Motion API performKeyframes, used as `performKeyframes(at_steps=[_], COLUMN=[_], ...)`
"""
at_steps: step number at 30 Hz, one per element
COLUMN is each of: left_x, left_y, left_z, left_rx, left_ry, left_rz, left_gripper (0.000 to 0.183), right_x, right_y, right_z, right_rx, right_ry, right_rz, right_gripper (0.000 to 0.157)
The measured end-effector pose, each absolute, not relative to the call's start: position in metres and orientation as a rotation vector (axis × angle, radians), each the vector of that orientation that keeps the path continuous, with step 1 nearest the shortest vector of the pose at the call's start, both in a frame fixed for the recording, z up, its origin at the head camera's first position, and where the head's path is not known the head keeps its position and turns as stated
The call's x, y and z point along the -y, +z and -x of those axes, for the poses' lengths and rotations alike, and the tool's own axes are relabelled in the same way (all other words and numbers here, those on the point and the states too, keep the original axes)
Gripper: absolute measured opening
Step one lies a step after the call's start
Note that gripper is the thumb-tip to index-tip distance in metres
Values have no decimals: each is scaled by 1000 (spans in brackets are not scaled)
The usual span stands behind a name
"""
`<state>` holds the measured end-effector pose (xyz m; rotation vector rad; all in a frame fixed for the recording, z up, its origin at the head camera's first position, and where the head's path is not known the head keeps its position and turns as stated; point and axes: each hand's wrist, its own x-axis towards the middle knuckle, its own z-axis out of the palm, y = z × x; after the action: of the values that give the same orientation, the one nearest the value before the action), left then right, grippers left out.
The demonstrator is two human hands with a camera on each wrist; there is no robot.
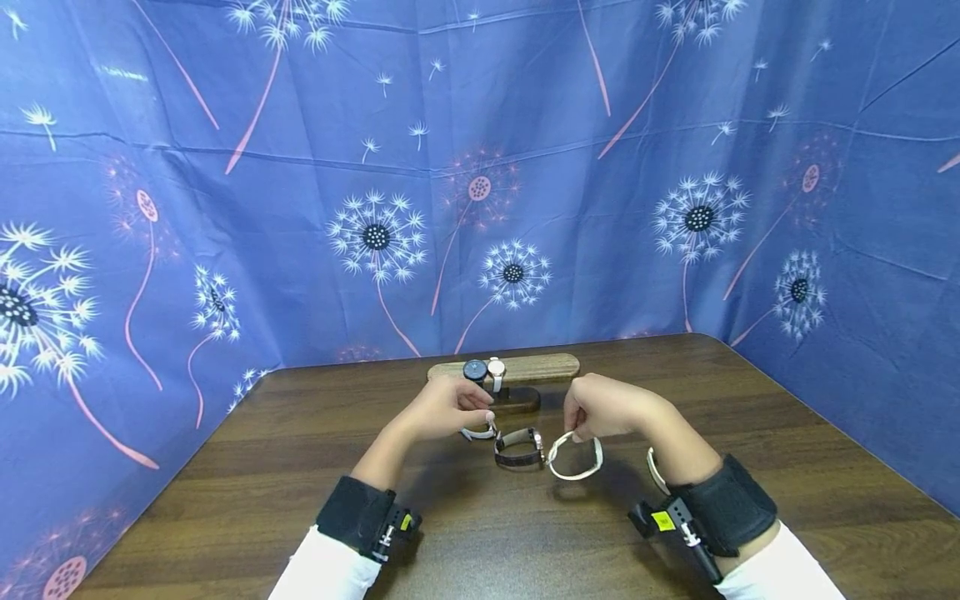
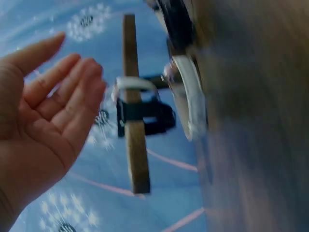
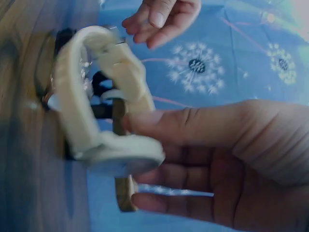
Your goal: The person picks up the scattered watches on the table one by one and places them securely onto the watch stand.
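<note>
Wooden stand bar point(image 1: 543, 367) carries a black watch point(image 1: 475, 370) and a white-strapped watch point(image 1: 497, 368). Right hand point(image 1: 613, 407) pinches looped cream watch point(image 3: 130, 83); left hand point(image 1: 448, 407) relaxed, loosely extended.

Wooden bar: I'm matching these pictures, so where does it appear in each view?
Head: wooden bar lies crosswise, somewhat below the picture's centre.
Left wrist: the bar runs top to bottom, left of centre.
Right wrist: the bar is left of centre, partly hidden by the cream watch.
Shared landmark: blue dandelion-print cloth.
</note>
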<state>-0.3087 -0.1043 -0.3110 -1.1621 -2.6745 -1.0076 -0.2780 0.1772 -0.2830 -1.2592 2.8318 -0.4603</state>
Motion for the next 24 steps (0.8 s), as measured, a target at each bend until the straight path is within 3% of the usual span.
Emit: performKeyframes(at_steps=[10, 24], left_x=[68, 71], left_y=[-305, -304], left_z=[277, 278], left_rx=[2658, 2491], left_ry=[-1144, -1554], left_rz=[1398, 1275], left_gripper=[22, 11], right_x=[-155, -149], right_y=[-272, -271], right_z=[264, 265], right_rx=[-2876, -3007], right_ry=[-581, -808], right_rz=[1611, 1719], right_gripper=[16, 17])
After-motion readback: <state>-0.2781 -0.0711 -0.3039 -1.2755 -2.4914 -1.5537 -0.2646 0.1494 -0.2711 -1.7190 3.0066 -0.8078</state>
